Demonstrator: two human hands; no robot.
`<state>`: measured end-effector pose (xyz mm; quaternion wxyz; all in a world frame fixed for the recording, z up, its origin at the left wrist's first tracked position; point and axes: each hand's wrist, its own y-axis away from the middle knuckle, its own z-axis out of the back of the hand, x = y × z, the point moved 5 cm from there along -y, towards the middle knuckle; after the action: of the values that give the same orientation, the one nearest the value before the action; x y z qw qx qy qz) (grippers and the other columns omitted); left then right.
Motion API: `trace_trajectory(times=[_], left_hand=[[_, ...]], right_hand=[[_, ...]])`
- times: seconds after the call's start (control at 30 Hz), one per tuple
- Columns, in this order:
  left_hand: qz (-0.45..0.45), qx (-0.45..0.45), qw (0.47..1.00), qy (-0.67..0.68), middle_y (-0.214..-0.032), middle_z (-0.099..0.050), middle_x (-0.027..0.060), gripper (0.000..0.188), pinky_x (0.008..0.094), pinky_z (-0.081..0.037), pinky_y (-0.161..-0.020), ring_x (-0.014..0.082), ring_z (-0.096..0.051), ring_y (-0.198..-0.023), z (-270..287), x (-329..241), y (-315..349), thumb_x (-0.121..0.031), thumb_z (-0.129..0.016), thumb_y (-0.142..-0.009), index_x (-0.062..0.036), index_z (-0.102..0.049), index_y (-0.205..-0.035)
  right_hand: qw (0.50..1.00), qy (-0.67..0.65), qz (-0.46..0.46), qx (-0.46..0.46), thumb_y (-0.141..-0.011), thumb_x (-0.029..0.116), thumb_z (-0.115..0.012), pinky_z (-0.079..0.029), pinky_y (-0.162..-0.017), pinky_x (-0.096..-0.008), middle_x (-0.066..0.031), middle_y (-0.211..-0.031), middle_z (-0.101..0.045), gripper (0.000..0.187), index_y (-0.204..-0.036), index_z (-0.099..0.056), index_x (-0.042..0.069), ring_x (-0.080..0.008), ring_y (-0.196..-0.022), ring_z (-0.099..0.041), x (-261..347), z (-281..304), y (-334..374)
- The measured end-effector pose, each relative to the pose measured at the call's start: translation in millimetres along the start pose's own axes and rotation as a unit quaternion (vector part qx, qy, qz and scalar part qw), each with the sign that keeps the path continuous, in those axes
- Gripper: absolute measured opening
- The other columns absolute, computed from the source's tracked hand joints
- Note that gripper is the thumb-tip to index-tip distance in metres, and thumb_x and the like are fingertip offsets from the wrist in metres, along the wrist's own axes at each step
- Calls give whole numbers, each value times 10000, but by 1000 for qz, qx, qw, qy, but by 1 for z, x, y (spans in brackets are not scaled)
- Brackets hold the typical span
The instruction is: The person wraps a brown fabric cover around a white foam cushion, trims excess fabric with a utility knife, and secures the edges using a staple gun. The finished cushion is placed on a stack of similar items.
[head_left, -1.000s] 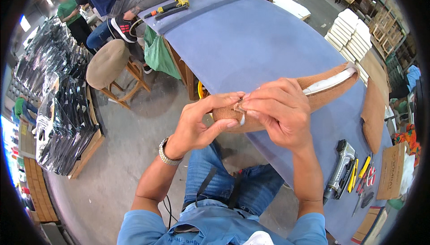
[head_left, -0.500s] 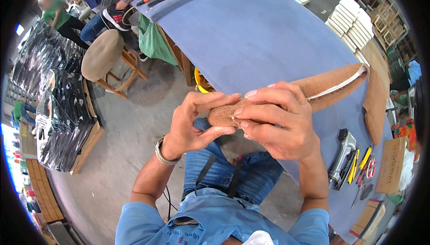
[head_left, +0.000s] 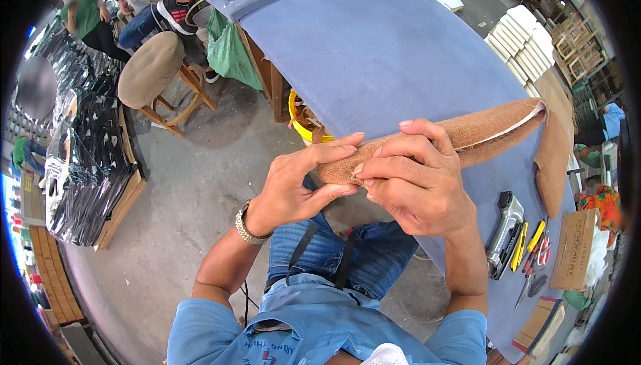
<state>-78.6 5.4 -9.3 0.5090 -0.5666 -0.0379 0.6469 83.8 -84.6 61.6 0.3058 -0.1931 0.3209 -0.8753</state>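
A long padded piece in brown fabric (head_left: 501,121) lies across in front of me, its far end resting toward the table's right side. A white strip shows in the open slit along its length, and a loose flap of fabric hangs at that far end. My left hand (head_left: 294,181) grips the rounded near end between thumb and fingers. My right hand (head_left: 424,185) pinches the fabric edges at the slit, close beside the left fingertips. What lies under the right fingers is partly hidden.
The blue-covered table (head_left: 374,44) carries a staple gun (head_left: 505,231), yellow-handled tools (head_left: 527,248) and a cardboard box (head_left: 574,248) at right. A yellow bucket (head_left: 294,114) stands below its left edge. A padded stool (head_left: 152,71), wrapped stacks (head_left: 87,171) and other people are at left.
The near end of the padded piece has turned slightly, showing more of its smooth top. Both hands keep hold, and the right fingers have curled in tighter at the slit.
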Motion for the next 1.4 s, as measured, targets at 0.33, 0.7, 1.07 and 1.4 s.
trace_trajectory(times=[0.33,0.7,1.07,1.4], left_hand=[[-11,-32,999,-5,-1360,-676,186,548,383,-567,-996,316,-691,-1212,-6,-13,0,-143,-855,-833,-4,-636,-1316],[39,-17,998,-49,-1263,-721,202,502,395,-531,-1022,304,-704,-1177,-8,-7,11,-77,-792,-846,47,-638,-1308],[98,29,991,-91,-1138,-743,181,473,364,-563,-910,246,-726,-1039,34,28,-4,-195,-821,-882,60,-652,-1244],[81,-120,981,126,-939,-721,71,494,276,-520,-810,140,-650,-881,11,49,-38,-396,-553,-1080,63,-727,-1132]], right_hand=[[985,-53,-134,-91,-813,149,-837,-548,-796,-376,-55,-1014,-775,179,-914,-722,57,-265,-883,-698,-3,11,-4],[824,192,-265,-462,-1005,196,-663,-474,-1027,-371,-135,-1244,-706,199,-1137,-730,64,-249,-1173,-640,-72,165,126],[853,69,-330,-398,-996,312,-649,-348,-1169,-392,-142,-1401,-603,447,-1372,-638,71,-269,-1368,-506,-137,147,192],[825,-15,-379,-420,-995,188,-686,-438,-801,-260,21,-934,-619,154,-976,-684,34,-94,-904,-545,-144,164,226]])
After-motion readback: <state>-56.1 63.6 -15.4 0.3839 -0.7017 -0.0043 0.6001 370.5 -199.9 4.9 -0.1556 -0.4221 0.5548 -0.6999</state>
